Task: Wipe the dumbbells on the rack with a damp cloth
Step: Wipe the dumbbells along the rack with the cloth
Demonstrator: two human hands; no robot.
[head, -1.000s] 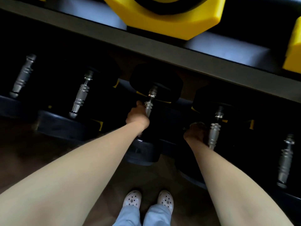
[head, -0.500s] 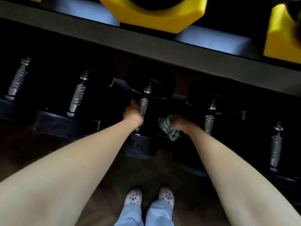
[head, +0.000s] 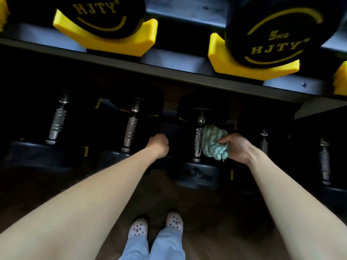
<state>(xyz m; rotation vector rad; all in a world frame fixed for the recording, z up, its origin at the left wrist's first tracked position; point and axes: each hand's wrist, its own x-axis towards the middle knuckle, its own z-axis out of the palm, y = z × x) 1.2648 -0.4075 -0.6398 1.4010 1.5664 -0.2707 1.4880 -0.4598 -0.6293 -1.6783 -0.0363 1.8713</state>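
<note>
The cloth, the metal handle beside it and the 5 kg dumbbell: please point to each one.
cloth (head: 214,142): head view, middle of the bunched fabric.
metal handle (head: 198,139): head view, ribbed middle of the bar.
5 kg dumbbell (head: 272,32): head view, black end face near the label.

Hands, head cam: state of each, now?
Left hand: closed, fingers curled, nothing visible in it.
Right hand: holding the cloth beside a dumbbell handle.

Green-and-white zigzag cloth (head: 214,142); black dumbbells (head: 199,139) on yellow cradles (head: 112,42).
</note>
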